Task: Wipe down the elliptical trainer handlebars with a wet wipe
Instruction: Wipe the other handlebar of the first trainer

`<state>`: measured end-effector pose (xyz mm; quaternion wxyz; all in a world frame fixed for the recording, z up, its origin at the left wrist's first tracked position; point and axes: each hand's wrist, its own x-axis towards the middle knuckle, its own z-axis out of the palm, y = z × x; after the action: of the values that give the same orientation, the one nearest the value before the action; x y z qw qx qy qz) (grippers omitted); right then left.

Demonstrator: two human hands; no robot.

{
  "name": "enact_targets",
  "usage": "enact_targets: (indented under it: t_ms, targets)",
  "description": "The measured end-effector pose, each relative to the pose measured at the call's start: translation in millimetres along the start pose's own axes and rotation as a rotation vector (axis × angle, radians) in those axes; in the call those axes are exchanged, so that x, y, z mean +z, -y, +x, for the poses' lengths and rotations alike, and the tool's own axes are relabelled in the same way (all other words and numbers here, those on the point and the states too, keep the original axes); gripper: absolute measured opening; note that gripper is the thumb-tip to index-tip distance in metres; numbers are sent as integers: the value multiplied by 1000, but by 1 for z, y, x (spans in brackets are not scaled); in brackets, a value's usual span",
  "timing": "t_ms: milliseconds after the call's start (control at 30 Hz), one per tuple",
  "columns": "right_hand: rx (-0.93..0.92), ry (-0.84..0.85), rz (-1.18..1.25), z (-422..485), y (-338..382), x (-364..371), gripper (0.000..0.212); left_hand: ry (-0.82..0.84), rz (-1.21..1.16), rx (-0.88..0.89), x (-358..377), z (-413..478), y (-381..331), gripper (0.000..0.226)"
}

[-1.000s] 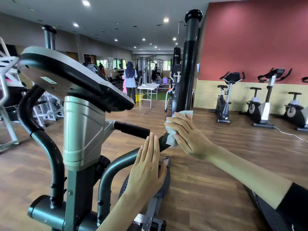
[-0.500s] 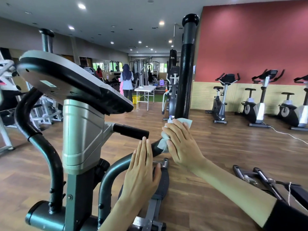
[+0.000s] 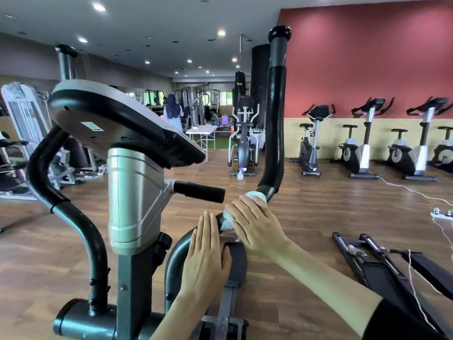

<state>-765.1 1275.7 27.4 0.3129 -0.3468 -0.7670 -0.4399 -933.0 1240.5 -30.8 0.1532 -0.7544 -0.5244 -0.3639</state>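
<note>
1. As we lean over the elliptical trainer, its left handlebar (image 3: 61,192) curves up far to the left of our hands, beside the console (image 3: 137,119). The console's white sticker (image 3: 92,126) is too small to read.
2. Our left hand (image 3: 206,256) lies flat, fingers straight and together, on the grey lower tube of the right handlebar (image 3: 275,119).
3. Just past those fingertips, our right hand (image 3: 257,227) curls over the wet wipe (image 3: 228,220), which is bunched round the bar at the bend where the black foam begins.
4. From that bend the bar's long axis runs almost upright above our right hand, capped end pointing at the ceiling.
5. Beyond both hands a clear spray bottle (image 3: 240,175) stands on the floor; we cannot tell what is in it.
</note>
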Motion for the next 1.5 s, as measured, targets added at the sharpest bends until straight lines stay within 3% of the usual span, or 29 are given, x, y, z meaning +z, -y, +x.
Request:
enact_targets:
  t_ms: [133, 533, 867, 1067, 1300, 1500]
  targets:
    - [-66, 8, -73, -4, -31, -2, 41, 33, 26, 16, -8, 1, 0, 71]
    - [280, -64, -74, 6, 5, 2, 44, 98, 29, 13, -16, 2, -2, 71]
    - [107, -15, -142, 7, 60, 24, 37, 52, 61, -54, -6, -17, 18, 85]
    - [-106, 10, -215, -12, 21, 20, 52, 74, 72, -67, -7, -27, 23, 82]
    - [102, -7, -57, -11, -18, -4, 42, 61, 100, -13, -11, -29, 31, 77]
    - [309, 19, -12, -1, 22, 0, 42, 108, 133, -3, -17, -31, 47, 74]
